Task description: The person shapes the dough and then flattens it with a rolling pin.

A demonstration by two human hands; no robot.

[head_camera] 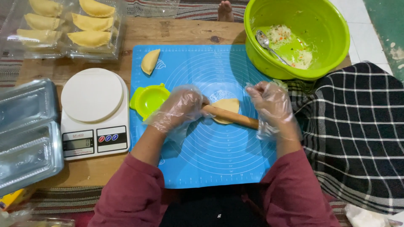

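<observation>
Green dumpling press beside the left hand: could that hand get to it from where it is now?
Probably yes. The green dumpling press lies open on the blue mat right beside the left hand, with nothing between them. That hand is on the rolling pin, though, so it would have to let go first.

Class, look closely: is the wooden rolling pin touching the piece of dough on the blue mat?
Touching. In the head view the rolling pin lies straight across the dough, covering its middle with no gap visible, and both hands press on its ends.
</observation>
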